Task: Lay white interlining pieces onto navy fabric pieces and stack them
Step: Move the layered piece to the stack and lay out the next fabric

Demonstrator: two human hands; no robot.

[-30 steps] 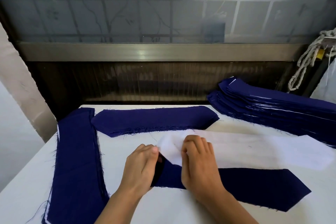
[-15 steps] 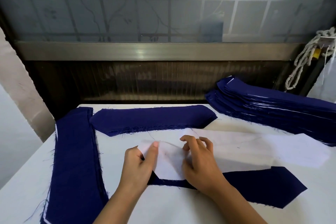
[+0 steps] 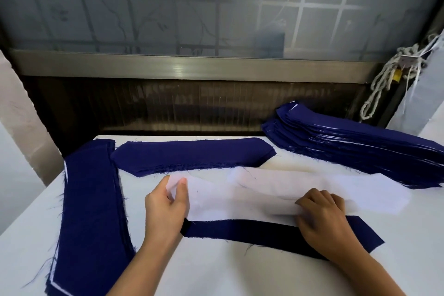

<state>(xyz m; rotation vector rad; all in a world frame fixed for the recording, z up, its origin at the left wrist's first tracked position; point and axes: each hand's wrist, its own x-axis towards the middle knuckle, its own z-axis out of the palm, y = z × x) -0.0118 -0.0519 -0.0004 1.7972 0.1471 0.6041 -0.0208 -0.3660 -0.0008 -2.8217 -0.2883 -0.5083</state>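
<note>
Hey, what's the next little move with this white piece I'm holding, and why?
Probably draw the white interlining toward you until it covers the navy piece: a navy strip along the near edge is uncovered. The left hand pinches its end; the right hand rests on it.

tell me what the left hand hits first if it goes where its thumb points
Likely the far navy fabric, just past the interlining the left hand pinches; depth unclear.
</note>
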